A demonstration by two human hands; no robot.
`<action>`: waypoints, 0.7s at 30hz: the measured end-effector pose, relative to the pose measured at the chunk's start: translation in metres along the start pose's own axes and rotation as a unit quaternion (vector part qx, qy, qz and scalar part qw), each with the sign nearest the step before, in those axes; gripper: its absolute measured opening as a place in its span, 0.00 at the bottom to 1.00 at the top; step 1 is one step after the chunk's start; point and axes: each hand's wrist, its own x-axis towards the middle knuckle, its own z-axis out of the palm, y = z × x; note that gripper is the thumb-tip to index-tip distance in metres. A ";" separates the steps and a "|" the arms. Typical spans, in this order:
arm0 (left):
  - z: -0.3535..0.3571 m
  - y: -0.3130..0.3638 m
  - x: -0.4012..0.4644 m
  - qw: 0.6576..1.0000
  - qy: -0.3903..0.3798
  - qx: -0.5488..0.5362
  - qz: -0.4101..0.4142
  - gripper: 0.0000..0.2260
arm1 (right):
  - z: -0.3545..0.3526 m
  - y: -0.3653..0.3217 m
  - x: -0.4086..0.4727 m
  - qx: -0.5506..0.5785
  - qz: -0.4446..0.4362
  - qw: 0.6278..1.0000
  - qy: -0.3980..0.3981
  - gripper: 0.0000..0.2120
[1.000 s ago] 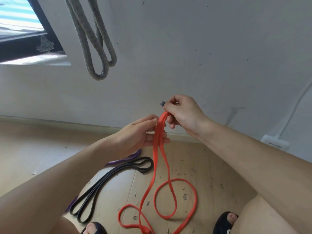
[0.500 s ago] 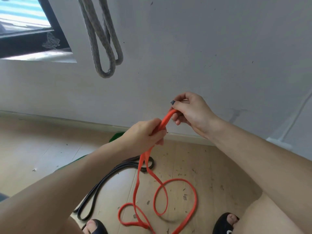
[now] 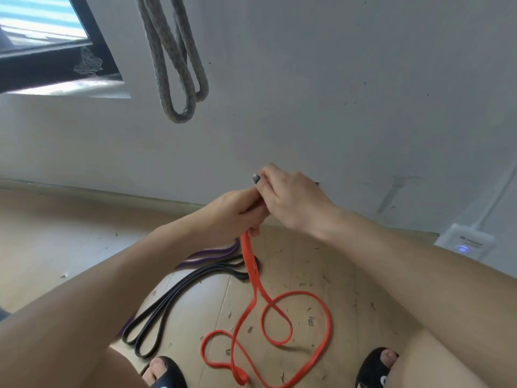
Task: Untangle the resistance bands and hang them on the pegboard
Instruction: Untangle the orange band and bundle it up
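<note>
Two strands of the orange band (image 3: 253,271) hung from my hands, its tail looped on the floor (image 3: 56,242) between my feet. A second earlier my hands were apart; now the left hand (image 3: 237,211) had closed on the band right against the right hand (image 3: 291,200), also gripping it (gathering the top, I judged). Black band (image 3: 179,298) and purple band (image 3: 212,252) lay untouched beside it. No legible writing.

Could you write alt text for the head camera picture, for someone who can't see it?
Two bare hands, left hand and right hand, meet and grip the top of an orange resistance band that trails in loops onto the wooden floor. Black band and purple band lie alongside.
</note>
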 end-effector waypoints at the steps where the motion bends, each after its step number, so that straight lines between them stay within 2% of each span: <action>1: -0.001 0.000 0.000 1.000 -0.003 -0.007 0.001 0.09 | -0.003 0.002 0.002 0.017 0.008 1.000 -0.009 0.15; 4: -0.002 -0.003 -0.001 1.000 -0.010 -0.027 -0.012 0.10 | -0.009 0.004 0.011 0.099 0.024 0.995 -0.018 0.09; 7: -0.003 -0.014 -0.004 0.998 -0.044 -0.021 -0.037 0.12 | -0.025 0.020 0.023 0.146 0.048 0.985 0.081 0.06; 9: -0.001 -0.021 -0.005 0.997 -0.053 -0.033 -0.051 0.12 | -0.043 0.040 0.028 0.092 0.085 0.981 0.146 0.04; 10: 0.000 -0.022 -0.006 0.997 -0.048 -0.035 -0.052 0.12 | -0.048 0.051 0.028 0.054 0.101 0.982 0.151 0.04; 13: 0.004 -0.021 -0.004 0.999 -0.026 0.013 -0.038 0.12 | -0.042 0.069 0.021 -0.053 0.155 0.983 0.078 0.05; 15: 0.006 -0.019 -0.005 0.999 -0.033 0.031 -0.030 0.13 | -0.026 0.061 0.018 -0.128 0.119 0.984 0.025 0.11; 16: 0.007 -0.018 -0.005 0.998 -0.038 0.032 -0.028 0.13 | -0.019 0.050 0.016 -0.119 0.077 0.990 0.022 0.13; 18: 0.007 -0.015 -0.004 0.999 -0.039 -0.014 -0.027 0.13 | -0.011 0.025 0.011 -0.007 0.018 1.000 0.015 0.14; 20: 0.007 -0.012 -0.003 0.995 -0.038 -0.087 -0.028 0.12 | -0.005 0.008 0.005 0.100 0.008 0.995 -0.021 0.14; 21: 0.007 -0.010 -0.002 0.993 -0.038 -0.105 -0.030 0.13 | -0.003 0.004 0.003 0.118 0.008 0.992 -0.036 0.14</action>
